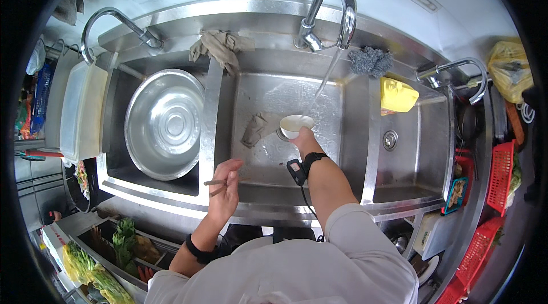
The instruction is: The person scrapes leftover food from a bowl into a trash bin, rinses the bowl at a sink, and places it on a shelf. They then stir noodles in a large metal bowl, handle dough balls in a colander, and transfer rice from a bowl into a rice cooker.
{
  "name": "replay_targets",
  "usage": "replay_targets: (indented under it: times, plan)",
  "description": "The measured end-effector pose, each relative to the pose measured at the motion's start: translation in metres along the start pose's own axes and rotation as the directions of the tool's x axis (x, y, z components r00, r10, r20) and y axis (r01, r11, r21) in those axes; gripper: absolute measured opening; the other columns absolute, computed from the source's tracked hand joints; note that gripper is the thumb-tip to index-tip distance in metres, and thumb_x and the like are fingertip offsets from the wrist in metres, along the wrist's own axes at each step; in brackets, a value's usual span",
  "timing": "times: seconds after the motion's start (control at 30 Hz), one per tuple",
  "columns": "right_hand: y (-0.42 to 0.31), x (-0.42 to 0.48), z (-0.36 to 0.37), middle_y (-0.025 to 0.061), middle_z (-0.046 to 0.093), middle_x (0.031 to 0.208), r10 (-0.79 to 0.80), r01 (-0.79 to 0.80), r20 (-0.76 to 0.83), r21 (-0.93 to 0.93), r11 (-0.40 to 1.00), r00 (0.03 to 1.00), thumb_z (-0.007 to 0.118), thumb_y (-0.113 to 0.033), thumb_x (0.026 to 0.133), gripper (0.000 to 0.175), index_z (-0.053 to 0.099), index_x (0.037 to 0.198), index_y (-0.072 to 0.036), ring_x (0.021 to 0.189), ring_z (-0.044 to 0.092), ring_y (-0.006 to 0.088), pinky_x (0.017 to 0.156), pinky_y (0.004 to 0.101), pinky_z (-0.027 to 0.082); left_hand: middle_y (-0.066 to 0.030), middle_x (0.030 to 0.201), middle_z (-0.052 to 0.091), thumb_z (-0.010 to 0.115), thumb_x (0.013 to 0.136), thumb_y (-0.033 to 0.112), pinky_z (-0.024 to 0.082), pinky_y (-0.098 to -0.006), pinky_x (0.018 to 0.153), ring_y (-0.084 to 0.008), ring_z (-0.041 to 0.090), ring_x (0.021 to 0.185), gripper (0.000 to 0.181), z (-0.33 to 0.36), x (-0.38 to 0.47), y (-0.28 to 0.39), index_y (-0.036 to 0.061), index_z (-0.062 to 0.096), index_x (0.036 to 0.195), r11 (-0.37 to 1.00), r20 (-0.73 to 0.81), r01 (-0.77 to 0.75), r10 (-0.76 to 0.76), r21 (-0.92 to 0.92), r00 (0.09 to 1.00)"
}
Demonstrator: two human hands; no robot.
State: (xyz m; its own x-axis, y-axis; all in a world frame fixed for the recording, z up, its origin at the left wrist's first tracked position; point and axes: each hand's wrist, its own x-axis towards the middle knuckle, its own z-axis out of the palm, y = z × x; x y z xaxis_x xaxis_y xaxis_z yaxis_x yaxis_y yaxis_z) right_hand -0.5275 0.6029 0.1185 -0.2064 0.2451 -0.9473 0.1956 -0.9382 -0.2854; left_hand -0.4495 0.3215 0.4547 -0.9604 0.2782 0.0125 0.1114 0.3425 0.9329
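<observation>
My right hand (303, 136) grips a white bowl (290, 133) by its near right side, low in the middle basin of a stainless steel sink (261, 167). Water runs from the tall chrome faucet (347, 13) in a slanting stream toward the bowl. Over the near left edge of that basin, my left hand (226, 184) holds a pair of brown chopsticks (217, 183). A crumpled grey-brown cloth (255, 129) lies on the wet basin floor, left of the bowl.
A large metal basin (171, 120) fills the left sink. Another cloth (220, 47) drapes over the divider's back end. Grey scouring mesh (370, 61) and a yellow jug (398, 95) sit at the right divider. Two more faucets, left (112, 13) and right (460, 64), arch over the sides.
</observation>
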Motion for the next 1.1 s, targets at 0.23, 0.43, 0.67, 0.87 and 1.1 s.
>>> replay_targets:
  times: [0.23,0.43,0.67,0.87,1.1]
  plan:
    - [0.0,0.058,0.0,0.0177,0.048,0.138,-0.215,0.297,0.206,-0.634,0.714,0.955,0.055,-0.013,0.088,0.059,0.034,0.142,-0.005,0.122,0.051,0.0373,0.096,0.057,0.044,-0.0157,0.112,0.058,0.044,0.102,0.015,0.05,-0.0315,0.081,-0.0238,0.058,0.098,0.025,0.007,-0.003,0.002,-0.003,0.059,0.11,0.998,0.016,0.067,-0.067,-0.023,0.998]
    - [0.0,0.013,0.021,0.021,0.055,0.13,-0.566,0.455,0.223,-0.835,0.309,0.794,0.056,-0.009,0.082,0.061,0.039,0.14,-0.008,0.119,0.055,0.0343,0.1,0.0409,0.044,-0.0119,0.109,0.06,0.043,0.102,0.017,0.046,-0.0304,0.085,-0.0191,0.057,0.096,0.027,0.009,0.0,-0.001,-0.0011,0.059,0.112,0.995,0.01,0.096,-0.095,-0.023,0.995]
    - [-0.018,-0.034,0.025,0.0189,0.06,0.123,-0.505,0.395,0.38,-0.915,-0.082,0.775,0.06,0.0,0.073,0.065,0.047,0.135,-0.019,0.117,0.057,0.0313,0.094,0.0364,0.048,-0.0124,0.108,0.061,0.041,0.103,0.021,0.047,-0.0312,0.085,-0.0208,0.058,0.097,0.03,0.013,0.005,0.003,-0.0014,0.059,0.112,0.997,0.022,0.078,-0.078,-0.029,0.997]
    - [-0.005,-0.044,0.003,0.0186,0.055,0.125,-0.386,0.344,0.027,-0.513,0.786,0.922,0.052,-0.002,0.082,0.054,0.044,0.135,-0.012,0.114,0.057,0.0375,0.096,0.0522,0.046,-0.0153,0.105,0.058,0.042,0.102,0.02,0.047,-0.0334,0.08,-0.0269,0.058,0.091,0.028,0.017,0.022,0.009,-0.0008,0.061,0.107,1.0,-0.062,-0.008,0.01,0.028,0.998]
    - [0.001,-0.057,-0.009,0.0193,0.038,0.141,-0.015,0.031,0.261,-0.057,0.998,0.965,0.031,0.009,0.085,0.06,0.034,0.141,-0.012,0.124,0.045,0.0455,0.094,0.0701,0.04,-0.0164,0.086,0.061,0.045,0.099,0.021,0.048,-0.0364,0.073,-0.0289,0.059,0.079,0.027,0.054,0.081,-0.024,0.0002,0.063,0.097,0.962,-0.104,-0.152,0.18,0.227,0.978]
